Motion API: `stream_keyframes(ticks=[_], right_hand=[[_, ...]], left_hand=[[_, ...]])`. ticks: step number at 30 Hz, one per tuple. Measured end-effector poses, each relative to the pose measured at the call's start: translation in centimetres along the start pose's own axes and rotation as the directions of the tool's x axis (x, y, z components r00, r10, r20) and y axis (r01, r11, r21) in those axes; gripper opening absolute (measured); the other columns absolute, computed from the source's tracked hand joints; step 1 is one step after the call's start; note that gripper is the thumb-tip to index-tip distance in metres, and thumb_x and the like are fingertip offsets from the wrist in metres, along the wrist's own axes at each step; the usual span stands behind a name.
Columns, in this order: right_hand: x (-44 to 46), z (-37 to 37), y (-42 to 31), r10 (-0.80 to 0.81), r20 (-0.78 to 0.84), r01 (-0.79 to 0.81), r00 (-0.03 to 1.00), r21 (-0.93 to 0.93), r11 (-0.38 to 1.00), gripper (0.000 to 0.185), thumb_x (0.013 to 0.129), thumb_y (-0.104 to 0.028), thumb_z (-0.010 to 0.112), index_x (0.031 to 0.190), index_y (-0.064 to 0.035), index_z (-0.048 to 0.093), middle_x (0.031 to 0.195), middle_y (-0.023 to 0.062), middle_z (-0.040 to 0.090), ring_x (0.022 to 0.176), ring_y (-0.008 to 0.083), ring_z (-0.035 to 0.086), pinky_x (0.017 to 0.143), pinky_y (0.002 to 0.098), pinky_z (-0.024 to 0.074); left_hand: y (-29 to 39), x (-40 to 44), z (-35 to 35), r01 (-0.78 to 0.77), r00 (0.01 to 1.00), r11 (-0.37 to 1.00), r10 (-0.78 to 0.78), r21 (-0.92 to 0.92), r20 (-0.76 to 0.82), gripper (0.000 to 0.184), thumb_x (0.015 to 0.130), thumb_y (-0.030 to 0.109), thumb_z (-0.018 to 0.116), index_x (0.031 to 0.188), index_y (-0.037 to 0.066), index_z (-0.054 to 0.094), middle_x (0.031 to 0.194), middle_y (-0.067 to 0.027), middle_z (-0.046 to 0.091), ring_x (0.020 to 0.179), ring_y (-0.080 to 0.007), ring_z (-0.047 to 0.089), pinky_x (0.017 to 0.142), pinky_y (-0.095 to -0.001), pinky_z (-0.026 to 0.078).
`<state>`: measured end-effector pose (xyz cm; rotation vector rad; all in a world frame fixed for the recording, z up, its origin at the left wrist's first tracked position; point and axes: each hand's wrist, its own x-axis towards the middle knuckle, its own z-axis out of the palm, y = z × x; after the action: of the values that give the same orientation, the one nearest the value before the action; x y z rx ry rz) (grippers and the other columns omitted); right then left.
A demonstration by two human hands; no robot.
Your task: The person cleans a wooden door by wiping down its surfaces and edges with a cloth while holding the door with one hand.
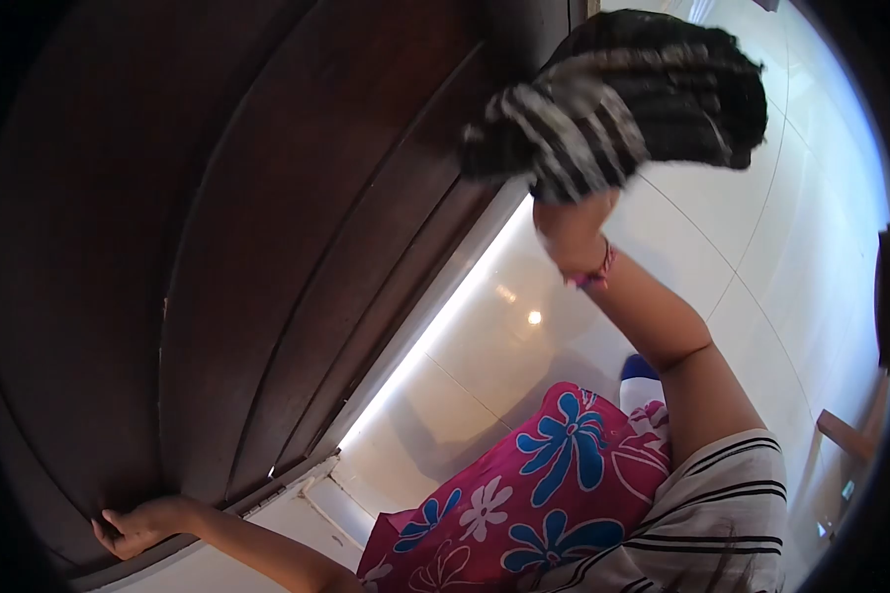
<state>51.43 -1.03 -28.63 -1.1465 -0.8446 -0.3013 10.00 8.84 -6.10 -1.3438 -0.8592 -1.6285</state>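
My right hand [576, 225], with a pink bracelet at its wrist, is closed on a bunched dark cloth [663, 99] with pale stripes. The cloth hangs over and beyond the fingers, beside the dark wooden panelled door [267, 227], and is blurred at its edges. Down at the lower left, my left hand [140, 527] is against the door near its bottom edge in view. Its fingers are loosely bent and partly apart, with nothing visible between them.
Glossy pale floor tiles [692, 232] lie to the right of the door. A pink flowered garment [504, 484] and a striped sleeve [722, 494] show at the bottom. A blue and white item [640, 370] appears beside the garment. Brown wooden pieces [845, 435] stand at the right edge.
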Motion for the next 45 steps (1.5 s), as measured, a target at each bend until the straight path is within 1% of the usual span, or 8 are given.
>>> stream_keyframes(ticks=[18, 22, 24, 28, 32, 38, 41, 45], right_hand=[[-9.2, -0.6, 12.1, 0.757, -0.060, -0.757, 0.650, 0.027, 0.652, 0.027, 0.095, -0.017, 0.043, 0.119, -0.0035, 0.046, 0.116, 0.0068, 0.051, 0.109, 0.0145, 0.046, 0.095, 0.0275, 0.0358], [-5.1, -1.0, 8.6, 0.796, -0.167, -0.689, 0.581, 0.419, 0.591, 0.026, 0.088, -0.009, 0.049, 0.113, 0.0002, 0.049, 0.115, 0.0116, 0.050, 0.105, 0.0218, 0.050, 0.094, 0.0329, 0.0370], [-4.6, -2.2, 10.2, 0.464, -0.124, -0.454, 0.877, 0.097, 0.885, 0.024, 0.086, -0.006, 0.050, 0.110, -0.0024, 0.053, 0.117, 0.0127, 0.050, 0.104, 0.0237, 0.050, 0.094, 0.0363, 0.0368], [0.2, -2.7, 7.0, 0.110, 0.078, -0.110, 0.991, -0.007, 0.994, 0.026, 0.085, -0.005, 0.046, 0.109, -0.0049, 0.057, 0.122, 0.0161, 0.048, 0.116, 0.0313, 0.043, 0.101, 0.0418, 0.0292], [0.8, 0.0, 5.9, 0.358, 0.162, -0.393, 0.919, 0.420, 0.818, 0.043, 0.088, -0.009, 0.041, 0.129, 0.0023, 0.037, 0.136, 0.0222, 0.030, 0.130, 0.0369, 0.023, 0.108, 0.0403, 0.0156], [-6.2, -0.6, 13.6, 0.778, -0.040, -0.703, 0.627, 0.402, 0.587, 0.022, 0.091, -0.013, 0.042, 0.109, -0.0016, 0.049, 0.100, 0.0080, 0.058, 0.091, 0.0166, 0.058, 0.080, 0.0272, 0.0475], [-6.9, -2.6, 13.3, 0.695, 0.074, -0.698, 0.715, 0.027, 0.715, 0.022, 0.093, -0.019, 0.042, 0.103, -0.0033, 0.053, 0.098, 0.0058, 0.059, 0.092, 0.0141, 0.057, 0.081, 0.0267, 0.0462], [-9.5, -0.6, 14.6, 0.739, -0.177, -0.718, 0.650, 0.174, 0.674, 0.033, 0.089, -0.012, 0.046, 0.120, 0.0014, 0.045, 0.115, 0.0146, 0.052, 0.105, 0.0264, 0.051, 0.094, 0.0344, 0.0375]], left_hand=[[-1.2, 0.0, -0.2, -0.049, 0.999, 0.997, 0.049, 0.063, 0.009, 0.032, 0.082, 0.031, 0.057, 0.099, 0.004, 0.060, 0.108, -0.0182, 0.042, 0.108, -0.0319, 0.033, 0.090, -0.0476, 0.031], [-1.7, 0.2, -0.3, -0.052, 0.999, 0.998, 0.052, 0.020, 0.012, 0.032, 0.082, 0.032, 0.058, 0.099, 0.005, 0.060, 0.108, -0.0179, 0.042, 0.108, -0.0320, 0.033, 0.090, -0.0481, 0.029], [-2.1, 0.1, -0.2, -0.044, 0.999, 0.999, 0.044, -0.021, 0.009, 0.032, 0.082, 0.033, 0.058, 0.099, 0.005, 0.060, 0.108, -0.0180, 0.042, 0.109, -0.0320, 0.033, 0.091, -0.0483, 0.028], [-1.5, 0.1, -0.2, -0.040, 0.999, 0.999, 0.040, -0.016, 0.005, 0.033, 0.082, 0.033, 0.058, 0.099, 0.005, 0.060, 0.109, -0.0180, 0.043, 0.110, -0.0318, 0.033, 0.092, -0.0479, 0.027], [-1.0, 0.0, -0.2, -0.034, 0.999, 0.999, 0.034, 0.016, -0.003, 0.033, 0.082, 0.034, 0.059, 0.099, 0.005, 0.060, 0.108, -0.0175, 0.044, 0.110, -0.0315, 0.033, 0.092, -0.0474, 0.027], [-0.4, 0.0, -0.1, -0.064, 0.998, 0.998, 0.064, 0.017, -0.006, 0.034, 0.082, 0.032, 0.058, 0.099, 0.004, 0.060, 0.107, -0.0163, 0.045, 0.108, -0.0301, 0.034, 0.091, -0.0467, 0.029], [-0.9, 0.2, -0.3, -0.069, 0.998, 0.998, 0.069, 0.012, 0.002, 0.032, 0.082, 0.030, 0.058, 0.099, 0.003, 0.060, 0.107, -0.0161, 0.046, 0.107, -0.0296, 0.034, 0.091, -0.0457, 0.029], [-0.2, -0.1, -0.1, -0.068, 0.998, 0.998, 0.068, 0.012, -0.002, 0.031, 0.082, 0.029, 0.058, 0.099, 0.003, 0.059, 0.106, -0.0161, 0.046, 0.107, -0.0299, 0.035, 0.090, -0.0448, 0.031]])
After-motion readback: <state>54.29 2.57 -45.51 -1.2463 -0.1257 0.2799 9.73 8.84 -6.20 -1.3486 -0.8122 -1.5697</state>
